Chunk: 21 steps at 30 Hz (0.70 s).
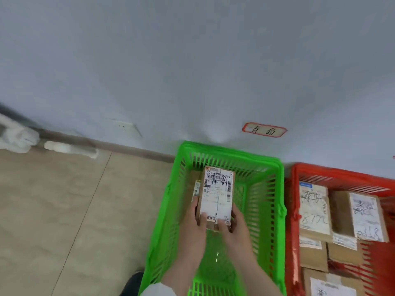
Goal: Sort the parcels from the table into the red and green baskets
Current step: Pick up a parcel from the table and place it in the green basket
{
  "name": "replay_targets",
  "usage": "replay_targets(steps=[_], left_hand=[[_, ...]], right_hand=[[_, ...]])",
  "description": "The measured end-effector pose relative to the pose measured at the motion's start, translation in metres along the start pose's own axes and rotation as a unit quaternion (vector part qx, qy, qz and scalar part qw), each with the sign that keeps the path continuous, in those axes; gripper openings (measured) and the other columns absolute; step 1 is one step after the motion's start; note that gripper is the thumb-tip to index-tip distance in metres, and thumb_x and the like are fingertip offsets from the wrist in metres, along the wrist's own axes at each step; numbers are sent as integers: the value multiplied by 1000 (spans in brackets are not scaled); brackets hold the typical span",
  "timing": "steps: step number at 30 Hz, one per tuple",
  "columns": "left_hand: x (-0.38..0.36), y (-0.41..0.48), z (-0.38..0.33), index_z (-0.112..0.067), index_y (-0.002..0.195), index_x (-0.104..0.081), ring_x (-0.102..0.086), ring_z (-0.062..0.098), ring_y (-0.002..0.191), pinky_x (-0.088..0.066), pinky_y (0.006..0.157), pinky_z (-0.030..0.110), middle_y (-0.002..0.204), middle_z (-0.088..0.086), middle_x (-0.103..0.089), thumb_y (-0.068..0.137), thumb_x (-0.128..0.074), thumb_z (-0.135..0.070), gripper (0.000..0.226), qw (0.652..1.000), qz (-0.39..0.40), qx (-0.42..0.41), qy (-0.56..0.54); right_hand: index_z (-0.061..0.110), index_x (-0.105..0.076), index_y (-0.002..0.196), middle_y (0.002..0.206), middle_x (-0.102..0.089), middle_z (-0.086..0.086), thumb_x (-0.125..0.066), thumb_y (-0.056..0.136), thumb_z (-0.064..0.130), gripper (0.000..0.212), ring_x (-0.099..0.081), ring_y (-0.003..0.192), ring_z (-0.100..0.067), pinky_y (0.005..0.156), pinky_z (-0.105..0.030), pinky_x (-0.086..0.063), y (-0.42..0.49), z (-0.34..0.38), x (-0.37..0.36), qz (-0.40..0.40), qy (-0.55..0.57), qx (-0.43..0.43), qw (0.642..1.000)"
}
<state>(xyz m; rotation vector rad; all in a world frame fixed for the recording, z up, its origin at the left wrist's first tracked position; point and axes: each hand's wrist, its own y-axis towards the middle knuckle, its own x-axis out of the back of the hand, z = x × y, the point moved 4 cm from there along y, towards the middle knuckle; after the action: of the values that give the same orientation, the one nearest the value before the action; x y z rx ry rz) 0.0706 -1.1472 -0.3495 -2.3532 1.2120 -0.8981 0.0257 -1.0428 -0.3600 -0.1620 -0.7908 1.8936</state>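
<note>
Hands (195, 224) grip cardboard parcel (217, 195) (rectangular).

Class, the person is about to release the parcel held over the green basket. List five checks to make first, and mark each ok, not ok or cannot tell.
1. Grip: the left hand and right hand both hold the brown cardboard parcel with the white label at its near end: ok.
2. Position: it is above the green plastic basket, inside the rim: ok.
3. Landing room: bare basket floor shows below the hands; one small parcel lies at the far left: ok.
4. Handwritten label matches the red-edged wall sign: cannot tell, blurred.
5. Held parcel is clear of the neighbouring red plastic basket: ok.
</note>
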Motion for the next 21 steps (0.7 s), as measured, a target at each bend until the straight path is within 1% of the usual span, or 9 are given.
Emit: replay_targets(steps=[3, 7, 11, 13, 14, 16, 18, 20, 21], left_hand=[[-20, 57, 34, -21, 142, -36, -49, 11, 121, -33, 90, 14, 139, -3, -50, 98, -42, -11, 46, 999, -14, -31, 37], [-38, 85, 68, -20, 147, -29, -46, 15, 129, -34, 96, 17, 145, -3, -44, 98, -40, -10, 51, 995, -34, -48, 82], [-33, 86, 84, -24, 149, -22, -48, 14, 126, -40, 91, 22, 146, -6, -42, 99, -37, -15, 53, 989, -38, -43, 136], [-27, 85, 78, -25, 151, -13, -37, 11, 135, -36, 101, 24, 153, -7, -30, 98, -37, -15, 59, 980, -31, -84, 178], [-25, 83, 74, -24, 150, -7, -25, 8, 141, -31, 110, 26, 157, -7, -19, 98, -37, -15, 61, 971, -25, -115, 207], [-26, 82, 67, -20, 149, -6, -9, 7, 144, -26, 117, 33, 157, -4, -7, 97, -36, -16, 60, 939, -40, -199, 278], [-35, 89, 70, -13, 148, -21, -7, 13, 145, -25, 114, 37, 159, 0, -7, 92, -33, -19, 57, 896, -60, -276, 343], [-46, 104, 78, -9, 145, -24, 5, 14, 146, -11, 120, 29, 160, 1, 1, 92, -30, -19, 54, 861, -83, -313, 393], [-51, 112, 81, -5, 144, -25, 8, 16, 147, -6, 119, 28, 160, 5, -2, 94, -26, -16, 51, 843, -91, -329, 416]], right_hand=[[27, -39, 128, 109, -58, 15, -54, 91, 1, 48, -56, 96, -1, 76, -5, -44, 53, -35, -25, -1, 18, 7, 1000], [18, -43, 133, 114, -60, 8, -56, 89, 1, 48, -58, 103, -11, 77, -7, -42, 83, -69, -39, -23, -6, 21, 999], [27, -45, 127, 116, -60, 15, -59, 89, 5, 46, -59, 103, 6, 87, -10, -44, 87, -80, -46, 7, -40, 21, 999], [22, -40, 137, 139, -47, 8, -56, 91, 14, 50, -46, 127, -5, 109, -21, -34, 87, -74, -44, -18, -112, 54, 992], [19, -30, 146, 150, -33, 6, -52, 93, 20, 57, -29, 140, -11, 116, -25, -20, 88, -68, -41, -39, -179, 73, 980], [17, -12, 149, 157, -8, 5, -41, 98, 29, 60, 2, 145, -8, 118, -24, -3, 92, -50, -37, -81, -285, 141, 945], [12, -11, 148, 157, -4, 1, -29, 100, 34, 56, 11, 145, -7, 119, -26, 0, 104, -32, -40, -97, -356, 241, 898], [6, -19, 147, 156, -11, -6, -23, 100, 32, 54, 11, 145, -9, 117, -30, -2, 128, -35, -48, -92, -421, 302, 851], [6, -20, 147, 156, -13, -7, -20, 100, 31, 53, 11, 145, -10, 117, -31, -3, 139, -41, -51, -84, -444, 311, 837]])
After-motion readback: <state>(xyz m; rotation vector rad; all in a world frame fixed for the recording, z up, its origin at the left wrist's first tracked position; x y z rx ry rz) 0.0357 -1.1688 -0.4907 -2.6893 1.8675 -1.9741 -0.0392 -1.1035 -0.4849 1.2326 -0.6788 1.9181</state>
